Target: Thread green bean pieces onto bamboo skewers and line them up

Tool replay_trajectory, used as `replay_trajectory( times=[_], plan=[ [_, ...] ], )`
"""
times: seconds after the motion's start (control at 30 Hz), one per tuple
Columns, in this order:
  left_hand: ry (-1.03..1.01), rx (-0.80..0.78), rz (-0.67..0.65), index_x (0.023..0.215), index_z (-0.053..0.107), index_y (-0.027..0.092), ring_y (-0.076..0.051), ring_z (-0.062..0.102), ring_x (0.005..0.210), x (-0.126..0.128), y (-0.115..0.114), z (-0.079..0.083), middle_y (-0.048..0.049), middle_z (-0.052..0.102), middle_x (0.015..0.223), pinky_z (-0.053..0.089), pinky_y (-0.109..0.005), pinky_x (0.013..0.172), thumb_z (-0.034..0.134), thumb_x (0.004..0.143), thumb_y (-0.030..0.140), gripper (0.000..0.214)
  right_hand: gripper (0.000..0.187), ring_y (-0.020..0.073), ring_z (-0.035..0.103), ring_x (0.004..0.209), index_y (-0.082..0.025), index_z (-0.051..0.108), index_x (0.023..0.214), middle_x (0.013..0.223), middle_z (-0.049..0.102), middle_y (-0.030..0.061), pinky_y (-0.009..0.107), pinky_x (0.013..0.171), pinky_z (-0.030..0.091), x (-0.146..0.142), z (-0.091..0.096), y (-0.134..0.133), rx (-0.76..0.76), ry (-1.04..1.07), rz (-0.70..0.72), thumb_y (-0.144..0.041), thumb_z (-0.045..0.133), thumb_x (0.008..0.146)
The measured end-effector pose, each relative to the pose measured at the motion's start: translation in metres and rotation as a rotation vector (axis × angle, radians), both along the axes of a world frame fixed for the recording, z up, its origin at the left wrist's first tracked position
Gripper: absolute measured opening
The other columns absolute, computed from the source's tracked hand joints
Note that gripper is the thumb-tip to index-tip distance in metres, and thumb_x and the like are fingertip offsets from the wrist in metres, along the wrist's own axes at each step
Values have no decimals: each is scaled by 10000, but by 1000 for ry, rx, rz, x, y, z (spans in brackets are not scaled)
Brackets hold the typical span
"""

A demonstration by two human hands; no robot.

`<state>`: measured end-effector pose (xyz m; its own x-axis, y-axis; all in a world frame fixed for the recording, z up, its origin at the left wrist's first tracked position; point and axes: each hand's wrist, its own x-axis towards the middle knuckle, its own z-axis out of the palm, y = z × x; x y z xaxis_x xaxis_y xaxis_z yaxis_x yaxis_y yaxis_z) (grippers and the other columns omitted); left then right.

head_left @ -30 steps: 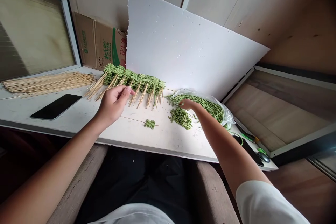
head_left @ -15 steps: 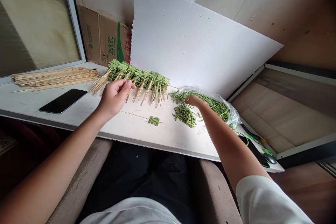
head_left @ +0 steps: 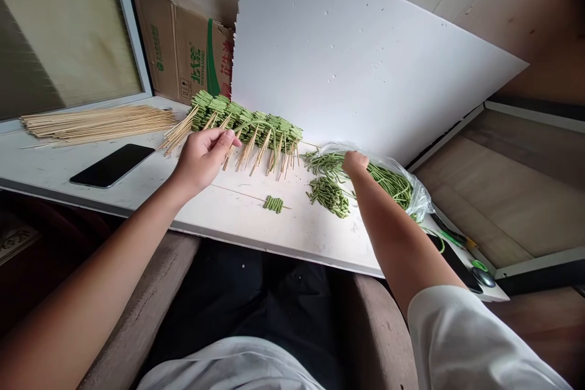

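Observation:
My left hand [head_left: 203,155] hovers at the bare stick ends of a row of skewered green bean pieces [head_left: 249,125]. Its fingers are curled with thumb against fingertips; what they pinch is too thin to make out. My right hand [head_left: 354,163] reaches to the mouth of a clear plastic bag [head_left: 414,195] and is closed on the long green beans [head_left: 388,178] lying in it. A loose pile of cut bean pieces [head_left: 329,195] lies just left of that hand. A small aligned bunch of cut pieces [head_left: 273,203] sits between my hands on the white board [head_left: 228,219].
A heap of bare bamboo skewers [head_left: 100,122] and a black phone [head_left: 112,164] lie at the left. A white foam sheet [head_left: 365,61] leans behind the work, a cardboard box [head_left: 183,55] beside it. Green-handled scissors [head_left: 450,237] and a dark device [head_left: 459,265] lie at the right edge.
My right hand moved right and away, from the cut pile onto the long beans in the bag. My left hand stayed at the skewer ends. The view shifted slightly.

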<state>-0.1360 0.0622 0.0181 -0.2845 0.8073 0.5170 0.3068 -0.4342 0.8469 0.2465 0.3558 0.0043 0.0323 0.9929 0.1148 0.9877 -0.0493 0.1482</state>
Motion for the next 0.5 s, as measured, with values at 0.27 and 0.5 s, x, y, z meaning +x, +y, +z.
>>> replay_trajectory(
  times=[0.27, 0.5],
  plan=[
    [-3, -20, 11, 887, 711, 210, -136, 323, 480, -1, 3, -3, 28, 382, 567, 219, -288, 475, 631, 979, 591, 399, 402, 335, 734, 1033, -37, 725, 1262, 1068, 742, 275, 406, 874, 577, 18, 17, -4, -20, 104, -48, -356, 611, 1045],
    [-4, -20, -26, 899, 720, 204, -136, 346, 491, 2, 6, -10, 24, 403, 578, 232, -276, 470, 633, 974, 591, 403, 459, 234, 663, 763, -144, 760, 907, 829, 738, 103, 340, 754, 545, -2, 1, -22, -234, 138, 249, -602, 739, 935]
  ],
)
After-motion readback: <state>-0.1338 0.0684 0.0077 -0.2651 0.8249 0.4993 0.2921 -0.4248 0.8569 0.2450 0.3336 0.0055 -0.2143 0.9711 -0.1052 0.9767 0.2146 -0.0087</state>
